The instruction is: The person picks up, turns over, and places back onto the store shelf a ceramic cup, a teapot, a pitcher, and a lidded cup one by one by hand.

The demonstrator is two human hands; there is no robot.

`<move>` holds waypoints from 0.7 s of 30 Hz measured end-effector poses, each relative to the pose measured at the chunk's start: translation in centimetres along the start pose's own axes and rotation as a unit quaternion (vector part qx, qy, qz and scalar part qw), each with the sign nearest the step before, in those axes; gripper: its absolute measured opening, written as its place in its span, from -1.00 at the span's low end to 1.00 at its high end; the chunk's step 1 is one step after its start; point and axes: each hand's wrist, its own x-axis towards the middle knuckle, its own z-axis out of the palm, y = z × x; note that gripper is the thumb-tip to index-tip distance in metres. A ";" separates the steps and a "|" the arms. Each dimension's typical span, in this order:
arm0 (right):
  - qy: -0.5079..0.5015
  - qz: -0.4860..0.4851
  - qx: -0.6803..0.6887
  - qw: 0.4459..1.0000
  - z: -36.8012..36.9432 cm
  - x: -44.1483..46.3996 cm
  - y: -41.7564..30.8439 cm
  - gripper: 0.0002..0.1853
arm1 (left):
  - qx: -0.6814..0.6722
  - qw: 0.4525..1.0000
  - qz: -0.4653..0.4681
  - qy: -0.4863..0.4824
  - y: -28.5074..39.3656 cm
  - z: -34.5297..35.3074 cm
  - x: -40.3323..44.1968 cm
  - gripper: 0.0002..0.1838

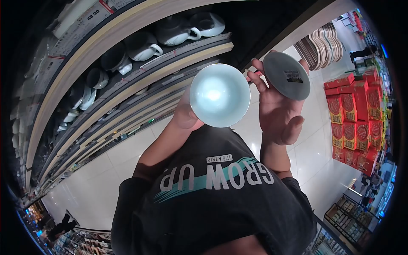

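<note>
A pale, glossy round cup or bowl [219, 96] has its bright interior facing up. My left hand [187, 112] is closed around its left side, with most of the fingers hidden behind it. To the right, a grey-white round lid or small dish [280, 70] is tilted and carries a small printed label. My right hand [274, 108] is palm up beneath it, with fingertips showing at both sides of the disc and the thumb out to the right. The two pieces are apart. Something small and red shows by the right fingertips.
Shelves [187, 50] with price strips run along the left, bearing white teapots [142, 47] and cups [97, 78]. Stacked wavy-edged plates [325, 46] stand at the upper right. Red boxed goods [355, 108] are piled on the right. Another person's dark-clothed legs [63, 225] show at the lower left.
</note>
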 end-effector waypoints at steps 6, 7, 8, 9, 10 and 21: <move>-0.082 -0.096 -0.126 0.984 -0.1 0.2 0.3 0.17 | -0.007 1.000 0.014 -0.022 -0.7 -0.1 0.6 0.12; -0.144 -0.149 -0.183 0.961 -0.4 0.3 0.5 0.18 | -0.012 0.999 0.017 -0.026 -0.7 0.0 0.8 0.09; -0.157 -0.191 -0.237 0.940 -0.7 0.6 0.9 0.17 | -0.012 0.999 0.016 -0.028 -0.9 0.1 0.8 0.09; -0.150 -0.205 -0.261 0.931 -0.4 0.4 1.0 0.09 | -0.020 0.999 0.021 -0.026 -1.1 0.2 0.8 0.06; -0.143 -0.218 -0.284 0.922 0.2 0.4 1.0 0.02 | -0.028 0.999 0.026 -0.023 -1.2 0.2 0.7 0.03; -0.270 -0.223 -0.461 0.815 0.9 1.8 0.7 -0.29 | -0.068 0.996 0.031 -0.047 -1.7 -0.8 0.8 -0.02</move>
